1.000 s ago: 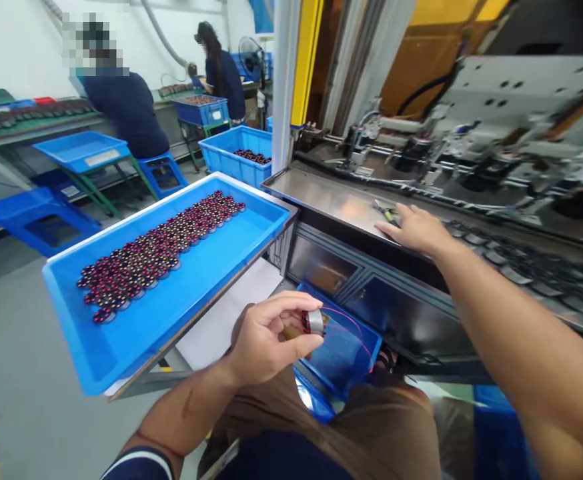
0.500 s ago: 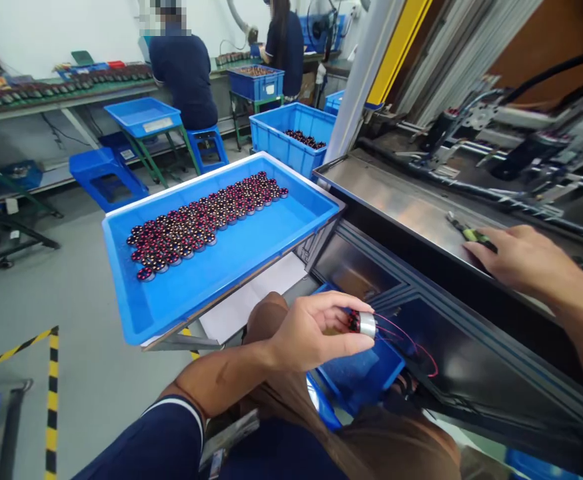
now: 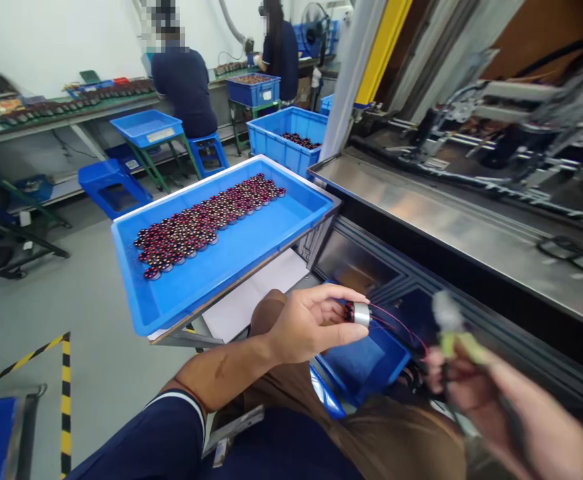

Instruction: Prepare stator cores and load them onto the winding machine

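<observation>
Between the thumb and fingers of my left hand (image 3: 304, 327) is a motor stator (image 3: 360, 315), a short silver cylinder with red and black windings on its inner end. Thin red wires (image 3: 396, 319) trail from it to the right, toward my right hand. My right hand (image 3: 491, 393), smeared by motion, grips a pair of pliers (image 3: 454, 333) with yellow-green and black handles. The blurred jaws point up and away from me, apart from the stator. Whether the right fingers also touch the wire ends, I cannot tell.
A blue tray (image 3: 271, 223) with rows of similar stators stands ahead on the left. To the right runs a metal ledge (image 3: 411, 207) below a machine. A blue bin (image 3: 371, 360) sits low under my hands. Two people (image 3: 181, 83) sit at the far bench.
My right hand has picked up the pliers from the metal ledge and brought them down and toward me, near the wires. My left hand still holds the stator in nearly the same place.
</observation>
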A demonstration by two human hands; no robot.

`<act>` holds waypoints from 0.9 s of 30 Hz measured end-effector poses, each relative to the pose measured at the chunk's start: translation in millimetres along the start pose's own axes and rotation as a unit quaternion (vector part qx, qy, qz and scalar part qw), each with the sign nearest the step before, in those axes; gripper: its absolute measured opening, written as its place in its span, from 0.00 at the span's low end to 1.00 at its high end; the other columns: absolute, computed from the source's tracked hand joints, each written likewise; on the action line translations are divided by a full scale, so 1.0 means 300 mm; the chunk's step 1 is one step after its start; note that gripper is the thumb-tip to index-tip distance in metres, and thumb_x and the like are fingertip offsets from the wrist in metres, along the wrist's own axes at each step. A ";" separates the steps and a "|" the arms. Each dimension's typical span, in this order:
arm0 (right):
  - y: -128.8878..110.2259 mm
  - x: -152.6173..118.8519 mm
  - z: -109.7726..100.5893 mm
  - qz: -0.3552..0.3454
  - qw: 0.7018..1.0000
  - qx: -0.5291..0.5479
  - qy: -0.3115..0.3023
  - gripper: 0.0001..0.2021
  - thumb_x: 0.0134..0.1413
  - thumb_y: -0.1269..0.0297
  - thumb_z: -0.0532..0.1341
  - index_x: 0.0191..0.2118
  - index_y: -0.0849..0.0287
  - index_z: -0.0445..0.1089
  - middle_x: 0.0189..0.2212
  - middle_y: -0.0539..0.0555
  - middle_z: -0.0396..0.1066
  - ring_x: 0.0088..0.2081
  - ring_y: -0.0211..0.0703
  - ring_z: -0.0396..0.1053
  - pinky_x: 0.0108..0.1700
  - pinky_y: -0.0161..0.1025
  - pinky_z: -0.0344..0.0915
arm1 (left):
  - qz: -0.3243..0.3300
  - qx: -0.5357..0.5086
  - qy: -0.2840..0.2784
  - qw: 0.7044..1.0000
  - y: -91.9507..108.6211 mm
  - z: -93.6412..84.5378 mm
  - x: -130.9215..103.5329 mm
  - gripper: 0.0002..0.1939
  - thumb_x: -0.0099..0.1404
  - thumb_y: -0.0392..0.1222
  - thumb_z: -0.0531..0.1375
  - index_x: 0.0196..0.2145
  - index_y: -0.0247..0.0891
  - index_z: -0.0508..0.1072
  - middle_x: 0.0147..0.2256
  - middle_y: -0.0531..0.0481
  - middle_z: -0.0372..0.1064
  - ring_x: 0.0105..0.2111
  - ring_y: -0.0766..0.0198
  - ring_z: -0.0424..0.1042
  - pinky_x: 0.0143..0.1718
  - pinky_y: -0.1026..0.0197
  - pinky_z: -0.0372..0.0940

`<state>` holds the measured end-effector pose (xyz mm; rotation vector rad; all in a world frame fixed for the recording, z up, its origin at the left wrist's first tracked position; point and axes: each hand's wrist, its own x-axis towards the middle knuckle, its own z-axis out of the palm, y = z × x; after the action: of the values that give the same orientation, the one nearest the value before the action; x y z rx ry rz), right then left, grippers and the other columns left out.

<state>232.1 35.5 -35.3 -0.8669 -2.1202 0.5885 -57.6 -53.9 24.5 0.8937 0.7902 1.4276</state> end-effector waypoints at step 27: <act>-0.433 -0.399 0.119 0.104 0.989 0.104 0.030 0.38 0.58 0.70 0.62 0.73 0.48 0.53 0.58 0.61 0.72 0.58 0.58 0.73 0.60 0.59 0.71 | 0.030 0.088 -0.089 0.992 -0.043 0.175 -0.083 0.20 0.60 0.37 0.72 0.49 0.36 0.77 0.42 0.44 0.77 0.41 0.63 0.78 0.47 0.62 0.74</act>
<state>211.4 -143.4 -30.4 -0.9806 -1.8875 0.8651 -5.6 -80.2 36.3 1.1720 0.7664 1.3238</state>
